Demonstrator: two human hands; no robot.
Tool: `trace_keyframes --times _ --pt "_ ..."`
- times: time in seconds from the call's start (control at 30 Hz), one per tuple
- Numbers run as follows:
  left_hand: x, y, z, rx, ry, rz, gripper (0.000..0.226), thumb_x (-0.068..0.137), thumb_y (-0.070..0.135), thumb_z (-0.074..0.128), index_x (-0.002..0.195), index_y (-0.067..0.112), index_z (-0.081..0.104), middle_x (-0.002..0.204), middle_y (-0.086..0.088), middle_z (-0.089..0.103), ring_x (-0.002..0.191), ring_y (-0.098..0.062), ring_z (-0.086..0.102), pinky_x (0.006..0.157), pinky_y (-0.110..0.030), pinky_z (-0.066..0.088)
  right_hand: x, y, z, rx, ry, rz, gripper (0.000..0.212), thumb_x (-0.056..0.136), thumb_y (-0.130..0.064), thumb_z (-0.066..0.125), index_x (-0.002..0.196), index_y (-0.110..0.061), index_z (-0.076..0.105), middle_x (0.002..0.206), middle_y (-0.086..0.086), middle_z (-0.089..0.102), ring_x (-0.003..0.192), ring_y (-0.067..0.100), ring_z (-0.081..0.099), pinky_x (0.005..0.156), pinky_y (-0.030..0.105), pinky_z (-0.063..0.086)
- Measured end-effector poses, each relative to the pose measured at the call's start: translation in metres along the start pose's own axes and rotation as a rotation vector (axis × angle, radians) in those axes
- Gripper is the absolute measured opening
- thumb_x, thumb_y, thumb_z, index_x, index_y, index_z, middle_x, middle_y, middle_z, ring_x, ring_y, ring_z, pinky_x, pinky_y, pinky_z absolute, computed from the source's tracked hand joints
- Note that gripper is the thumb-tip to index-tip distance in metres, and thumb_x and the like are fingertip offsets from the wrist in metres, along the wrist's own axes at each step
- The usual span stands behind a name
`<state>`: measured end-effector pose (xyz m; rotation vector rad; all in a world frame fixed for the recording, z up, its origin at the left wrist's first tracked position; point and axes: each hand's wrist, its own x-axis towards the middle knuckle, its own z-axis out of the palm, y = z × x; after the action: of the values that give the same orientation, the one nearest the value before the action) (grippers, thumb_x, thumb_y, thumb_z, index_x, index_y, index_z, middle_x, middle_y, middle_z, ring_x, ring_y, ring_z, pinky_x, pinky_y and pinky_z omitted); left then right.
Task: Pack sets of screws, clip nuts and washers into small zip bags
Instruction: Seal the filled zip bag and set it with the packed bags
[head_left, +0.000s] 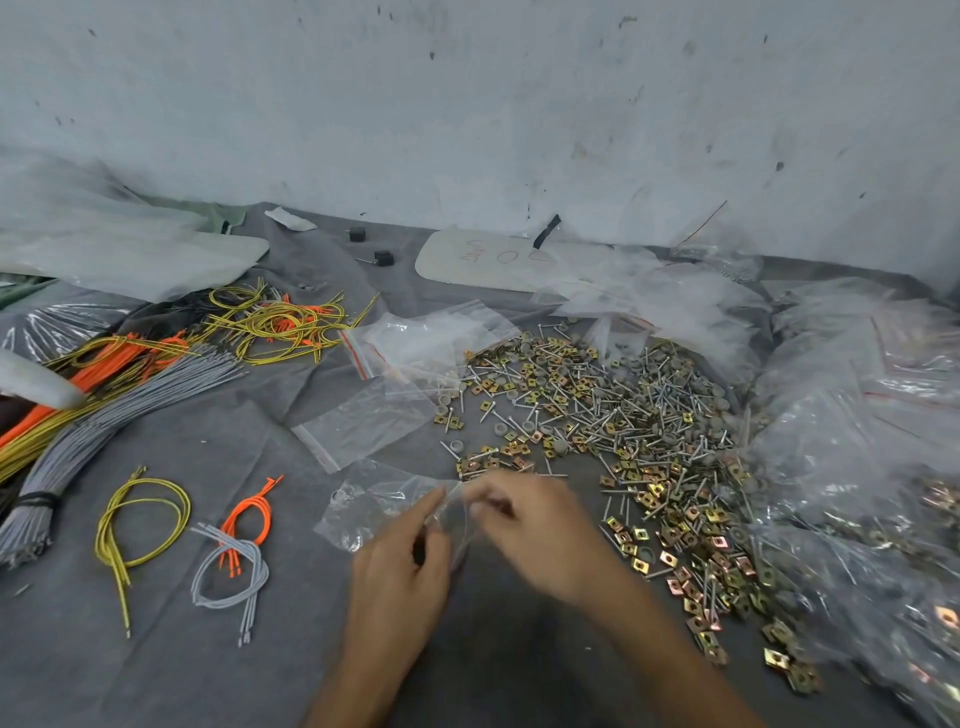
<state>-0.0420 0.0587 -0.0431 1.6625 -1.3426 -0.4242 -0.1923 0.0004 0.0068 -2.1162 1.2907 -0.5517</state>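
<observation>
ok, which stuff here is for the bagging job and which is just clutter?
Job: bag held by left hand and right hand, spare bags, filled bags, screws, clip nuts, washers.
Clutter: grey wires, yellow wires, orange wires, black blocks, white card.

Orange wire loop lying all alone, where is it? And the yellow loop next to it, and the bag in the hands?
Orange wire loop (254, 501): head view, upper strands.
Yellow loop (105, 535): head view, left curve.
Bag (363, 512): head view, clear left part.

Yellow wire loop (141, 522), orange wire bunch (252, 512) and grey wire bunch (234, 571) lie near left on grey cloth (156, 675); two black blocks (383, 257) far
</observation>
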Motion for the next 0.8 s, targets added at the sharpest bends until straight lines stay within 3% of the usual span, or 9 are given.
trace_keyframes --times 0.13,0.2,0.33,0.43,0.53,0.6,0.67,0.77,0.8 --pt "0.001 0.001 0.001 -0.015 0.016 0.002 0.036 0.090 0.007 0.065 0.120 0.025 0.073 0.060 0.016 0.057 0.060 0.001 0.054 0.065 -0.015 0.041 0.053 0.023 -0.032 -0.219 0.132 0.130 0.014 0.099 -0.026 0.056 0.100 -0.025 0.069 0.092 -0.010 0.071 0.078 0.009 0.067 0.070 0.028 0.051" --pt "0.001 0.001 0.002 -0.033 0.022 0.002 0.037 0.089 0.006 0.065 0.119 0.026 0.073 0.057 0.018 0.055 0.059 0.001 0.053 0.064 -0.017 0.042 0.082 0.031 -0.040 -0.336 0.176 0.159 0.017 0.098 -0.023 0.054 0.091 -0.019 0.068 0.088 -0.003 0.069 0.081 0.018 0.064 0.070 0.031 0.048" --pt "0.001 -0.002 0.002 -0.049 0.037 -0.003 0.036 0.088 0.006 0.065 0.117 0.025 0.075 0.054 0.016 0.054 0.058 -0.002 0.052 0.064 -0.024 0.045 0.117 0.043 -0.036 -0.536 0.065 0.233 0.025 0.096 -0.018 0.053 0.071 -0.012 0.056 0.075 0.007 0.059 0.080 0.029 0.060 0.070 0.034 0.049" --pt "0.001 -0.003 0.003 -0.069 0.031 -0.002 0.035 0.088 0.007 0.066 0.118 0.024 0.075 0.055 0.015 0.054 0.057 -0.002 0.051 0.063 -0.026 0.046 0.124 0.043 -0.028 -0.630 0.035 0.225 0.016 0.096 -0.015 0.055 0.081 -0.010 0.060 0.083 0.010 0.062 0.086 0.030 0.061 0.073 0.037 0.050" --pt "0.002 -0.003 0.003 -0.060 0.030 0.008 0.036 0.088 0.006 0.066 0.117 0.023 0.075 0.054 0.014 0.052 0.057 -0.001 0.049 0.063 -0.026 0.044 0.124 0.042 -0.021 -0.663 -0.001 0.194 0.028 0.095 -0.018 0.059 0.070 -0.013 0.049 0.076 0.007 0.055 0.084 0.031 0.058 0.071 0.036 0.046" --pt "0.002 -0.003 0.002 -0.056 0.026 0.016 0.036 0.088 0.005 0.066 0.117 0.023 0.075 0.055 0.012 0.052 0.057 -0.001 0.049 0.063 -0.027 0.045 0.123 0.039 -0.020 -0.662 -0.033 0.191 0.021 0.095 -0.029 0.062 0.086 -0.010 0.060 0.095 0.011 0.064 0.095 0.033 0.061 0.078 0.038 0.048" --pt "0.002 -0.002 0.001 -0.056 0.024 0.019 0.037 0.087 0.005 0.066 0.117 0.024 0.075 0.055 0.012 0.052 0.057 0.000 0.049 0.063 -0.027 0.046 0.122 0.040 -0.020 -0.674 -0.082 0.189 0.032 0.096 -0.037 0.060 0.098 -0.005 0.063 0.105 0.016 0.064 0.102 0.034 0.060 0.081 0.038 0.047" --pt "0.001 -0.002 0.001 -0.050 0.029 0.023 0.036 0.087 0.004 0.066 0.116 0.024 0.075 0.056 0.014 0.053 0.058 0.000 0.052 0.064 -0.026 0.047 0.117 0.040 -0.021 -0.700 -0.128 0.191 0.038 0.098 -0.040 0.054 0.083 -0.005 0.057 0.098 0.016 0.059 0.105 0.035 0.058 0.078 0.036 0.039" --pt "0.001 -0.001 0.001 -0.050 0.030 0.022 0.036 0.087 0.004 0.066 0.116 0.024 0.076 0.056 0.013 0.053 0.059 -0.002 0.052 0.065 -0.027 0.047 0.115 0.040 -0.022 -0.691 -0.114 0.192 0.034 0.098 -0.039 0.054 0.087 -0.007 0.057 0.101 0.015 0.058 0.106 0.034 0.057 0.078 0.036 0.038"
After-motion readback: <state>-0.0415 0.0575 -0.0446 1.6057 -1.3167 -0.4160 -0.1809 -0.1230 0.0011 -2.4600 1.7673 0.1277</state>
